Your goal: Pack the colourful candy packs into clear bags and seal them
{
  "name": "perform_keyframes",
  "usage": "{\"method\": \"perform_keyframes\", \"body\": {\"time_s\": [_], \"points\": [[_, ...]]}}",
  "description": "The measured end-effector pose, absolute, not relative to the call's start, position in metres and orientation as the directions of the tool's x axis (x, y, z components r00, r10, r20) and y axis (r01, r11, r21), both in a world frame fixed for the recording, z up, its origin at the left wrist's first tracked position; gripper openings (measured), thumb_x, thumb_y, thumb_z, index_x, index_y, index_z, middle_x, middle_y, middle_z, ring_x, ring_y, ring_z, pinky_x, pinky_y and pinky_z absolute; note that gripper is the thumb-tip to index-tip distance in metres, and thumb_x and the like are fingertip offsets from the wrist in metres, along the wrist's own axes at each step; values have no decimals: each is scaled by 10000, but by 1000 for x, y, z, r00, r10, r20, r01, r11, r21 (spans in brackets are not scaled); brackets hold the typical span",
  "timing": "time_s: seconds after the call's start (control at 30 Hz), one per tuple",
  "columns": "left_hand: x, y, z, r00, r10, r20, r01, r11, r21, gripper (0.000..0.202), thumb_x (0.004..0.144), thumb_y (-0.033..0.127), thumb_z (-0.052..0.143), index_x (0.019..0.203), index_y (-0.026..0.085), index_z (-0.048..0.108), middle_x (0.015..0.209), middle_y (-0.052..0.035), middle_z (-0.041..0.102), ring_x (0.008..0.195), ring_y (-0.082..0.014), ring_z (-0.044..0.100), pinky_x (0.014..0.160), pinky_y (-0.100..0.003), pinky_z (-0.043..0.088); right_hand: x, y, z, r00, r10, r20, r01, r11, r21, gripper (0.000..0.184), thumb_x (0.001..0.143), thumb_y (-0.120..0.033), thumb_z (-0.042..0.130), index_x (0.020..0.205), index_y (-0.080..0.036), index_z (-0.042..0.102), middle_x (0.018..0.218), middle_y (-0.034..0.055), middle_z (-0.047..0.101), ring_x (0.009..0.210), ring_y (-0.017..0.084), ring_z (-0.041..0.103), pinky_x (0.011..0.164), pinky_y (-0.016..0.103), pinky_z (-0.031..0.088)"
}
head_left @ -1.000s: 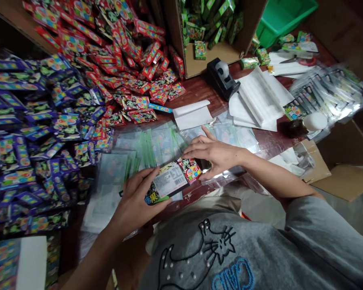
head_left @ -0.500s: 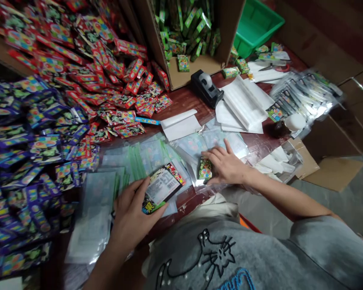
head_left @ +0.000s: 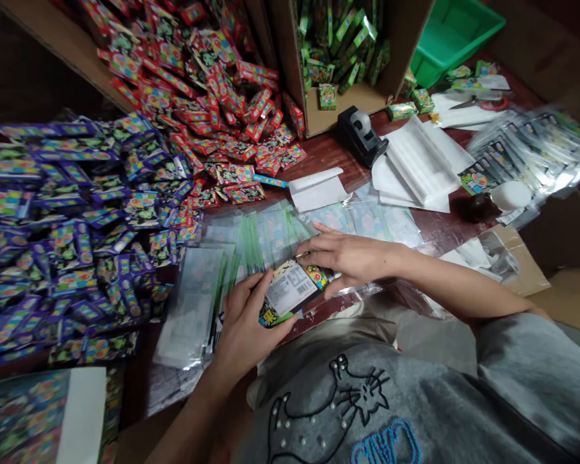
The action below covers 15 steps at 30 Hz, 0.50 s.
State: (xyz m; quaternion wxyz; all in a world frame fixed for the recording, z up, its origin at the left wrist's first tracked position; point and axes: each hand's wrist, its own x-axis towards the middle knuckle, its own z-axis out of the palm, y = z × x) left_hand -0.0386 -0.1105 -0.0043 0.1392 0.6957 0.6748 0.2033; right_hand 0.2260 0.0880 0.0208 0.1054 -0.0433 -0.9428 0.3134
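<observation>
A flat printed packet [head_left: 290, 291], dark with a white label and barcode on its upper face, lies tilted between my hands. My left hand [head_left: 246, 322] grips its left end, thumb along the near edge and fingers at the far side. Over the right end rests my right hand [head_left: 350, 258], its fingers curled down on a small green-and-yellow printed box [head_left: 319, 276] at the packet's edge. Whether that box is inside the packet or against it, I cannot tell. Beneath and beyond lie clear plastic sleeves [head_left: 200, 299] with green edges.
Purple packs [head_left: 67, 245] and red packs [head_left: 207, 109] are heaped at left. A cardboard box [head_left: 290, 71] holds green packs. Behind my right hand stand a black tape dispenser [head_left: 360, 136], white sheets [head_left: 418, 169], a white-capped bottle [head_left: 510, 195], filled sleeves [head_left: 531, 151] and a green bin [head_left: 452, 42].
The camera view has swung left. My right hand has moved with the small green box from the sleeves to the packet's right end. My left hand still holds the packet.
</observation>
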Motion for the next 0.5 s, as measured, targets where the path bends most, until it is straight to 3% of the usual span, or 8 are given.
{"method": "perform_keyframes", "body": {"time_s": [0.1,0.17,0.23,0.27,0.37,0.43,0.5], "points": [[-19,-109,0,-158,978,134,851,66,521,931,823,411,888,1640,285,461,1481,-170,579,1401,-404,616,1190,-611,533,220,85,19,-921,311,235,75,732,-677,801,981,-593,778,1610,-171,516,1695,244,474,1620,372,443,1347,616,339],[-6,-105,0,-263,955,134,788,133,601,1032,758,466,947,1641,278,447,1473,-181,560,1412,-426,603,1161,-632,555,217,81,16,-862,450,232,112,617,-779,848,931,-653,812,1585,-186,537,1626,220,551,1517,356,555,1252,531,488],[3,-98,-5,-331,937,113,670,149,727,1060,747,514,959,1639,273,440,1466,-186,561,1385,-417,627,1131,-619,584,214,75,10,-827,537,164,117,451,-885,718,980,-628,768,1523,-197,580,1390,140,709,1181,253,731,1034,406,619],[6,-94,-10,-345,934,91,580,136,803,998,797,524,923,1633,272,440,1472,-188,568,1344,-391,664,1103,-593,608,213,71,7,-816,565,118,122,369,-922,627,1023,-591,725,1493,-196,598,1234,89,752,976,191,737,897,348,634],[8,-85,-28,-338,941,-2,272,99,957,673,991,477,730,1576,263,476,1434,-172,642,1154,-269,768,974,-448,674,212,63,-3,-799,602,10,150,215,-965,451,1073,-490,657,1402,-182,661,885,-16,695,664,105,577,642,259,539],[5,-80,-37,-317,947,-42,174,102,979,578,1014,456,695,1524,248,519,1344,-147,706,1069,-229,785,909,-384,684,214,56,-10,-776,630,-14,158,173,-972,413,1049,-463,692,1359,-190,685,940,-1,706,688,100,579,659,257,542],[1,-76,-43,-317,946,-63,152,116,982,589,991,451,727,1506,237,538,1276,-131,740,1045,-219,786,883,-353,683,213,47,-17,-710,704,-32,132,88,-987,475,1007,-463,753,1395,-214,640,1201,58,716,766,95,640,724,266,588]]}}
